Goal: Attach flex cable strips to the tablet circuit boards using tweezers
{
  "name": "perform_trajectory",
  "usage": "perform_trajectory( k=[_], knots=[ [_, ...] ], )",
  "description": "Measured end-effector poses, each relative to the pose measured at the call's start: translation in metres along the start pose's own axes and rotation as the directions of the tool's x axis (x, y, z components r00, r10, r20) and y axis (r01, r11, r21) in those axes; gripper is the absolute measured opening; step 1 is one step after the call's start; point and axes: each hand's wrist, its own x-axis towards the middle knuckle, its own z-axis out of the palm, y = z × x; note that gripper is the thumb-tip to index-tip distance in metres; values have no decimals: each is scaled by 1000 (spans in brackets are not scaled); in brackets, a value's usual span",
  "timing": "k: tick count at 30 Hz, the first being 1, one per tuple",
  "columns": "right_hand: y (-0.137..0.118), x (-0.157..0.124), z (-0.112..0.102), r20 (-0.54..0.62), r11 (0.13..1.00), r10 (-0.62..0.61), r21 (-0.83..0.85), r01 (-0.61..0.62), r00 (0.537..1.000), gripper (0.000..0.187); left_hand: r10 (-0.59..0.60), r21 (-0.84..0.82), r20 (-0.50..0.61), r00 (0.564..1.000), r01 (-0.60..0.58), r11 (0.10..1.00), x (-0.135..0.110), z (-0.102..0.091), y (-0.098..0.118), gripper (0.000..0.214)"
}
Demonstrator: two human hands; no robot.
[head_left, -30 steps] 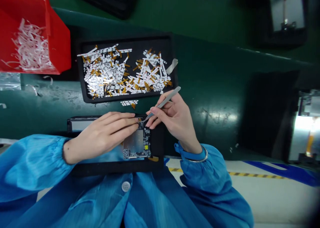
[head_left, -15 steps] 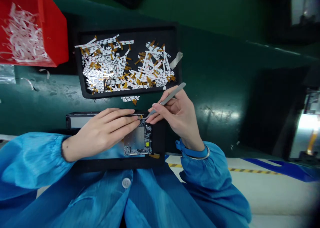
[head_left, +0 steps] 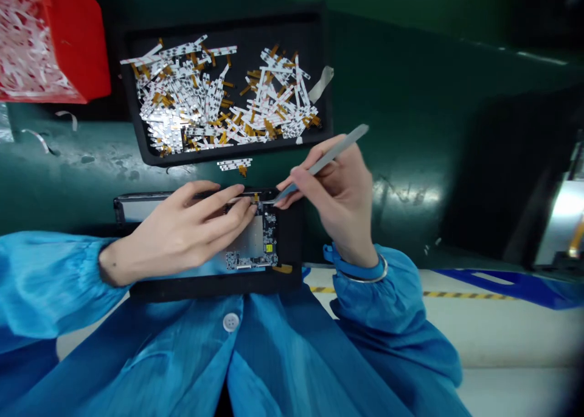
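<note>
In front of me lies an opened tablet-like device (head_left: pixel 135 210) with a bare circuit board (head_left: pixel 246 240). My left hand (head_left: pixel 191 225) rests across it, fingers stretched out and a little apart, the tips near the board's upper edge. Fingers of my right hand (head_left: pixel 340 189) pinch a pair of metal tweezers (head_left: pixel 335 152). The tweezer tips point left, down at the board's top edge beside a small orange flex cable (head_left: pixel 256 196). Whether the tips touch or grip anything is too small to tell. Part of the device is hidden under my left hand.
Beyond the device, a black tray (head_left: pixel 228 22) holds many white strips with orange flex tails. A few strips (head_left: pixel 235 164) lie between tray and device. A red bin (head_left: pixel 79 45) with white scraps stands at the upper left. Loose scraps (head_left: pixel 68 120) lie below it.
My right hand and the tweezers have shifted slightly right, away from my left fingertips. My left fingers are now more bent and spread. The whole view has moved a little.
</note>
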Motion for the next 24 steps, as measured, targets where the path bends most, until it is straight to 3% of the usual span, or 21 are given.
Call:
perform_trajectory(
  k=[2,5,7,9,12,18,24],
  knots=[
    [-3,-14,-8,-105,995,-99,0,99,990,17,51,31,-6,999,-51,998,3,-5,0,24],
    [-5,-50,-23,-165,984,-170,-71,161,971,30,40,40,7,999,-40,998,7,-9,5,23],
    [-2,-79,-27,-149,961,-158,-250,118,976,28,-23,-7,-4,1000,23,1000,9,-8,15,21],
    [7,-106,-24,-112,898,-110,-438,50,988,15,-85,-115,-8,996,84,990,13,-2,26,16],
    [24,-134,-7,-135,848,-83,-530,-1,987,12,-110,-251,35,993,115,961,23,9,38,23],
    [46,-142,20,-201,790,-332,-593,156,921,19,-164,-475,120,979,202,857,27,12,24,14],
    [55,-138,20,0,594,-524,-716,366,852,31,-329,-540,93,940,325,776,12,3,15,15]
  ],
)
